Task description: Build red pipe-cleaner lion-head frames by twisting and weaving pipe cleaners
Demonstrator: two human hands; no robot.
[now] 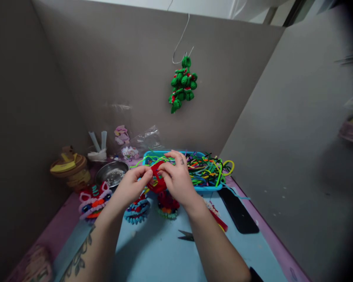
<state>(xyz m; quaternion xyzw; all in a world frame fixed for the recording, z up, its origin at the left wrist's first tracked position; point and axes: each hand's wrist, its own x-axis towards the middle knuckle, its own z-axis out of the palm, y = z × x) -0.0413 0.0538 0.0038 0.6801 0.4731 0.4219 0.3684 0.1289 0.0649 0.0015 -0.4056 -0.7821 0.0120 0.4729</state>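
Observation:
A red fuzzy piece (158, 185) is held up between my two hands, over the near edge of the blue tray. My left hand (137, 183) pinches its left side between thumb and fingertips. The fingers of my right hand (176, 174) are closed on its upper right side. Just below stand a blue and red fuzzy figure (137, 209) and a dark red one with a green base (168, 205). A pink, red and purple lion-like head (94, 201) sits to the left of my left forearm.
The blue tray (206, 188) overflows with coloured pipe cleaners. Scissors (186, 235) and a black phone-like slab (238, 211) lie at the right. A metal bowl (113, 174) and a brown lidded pot (70, 166) stand left. A green bundle (184, 84) hangs above.

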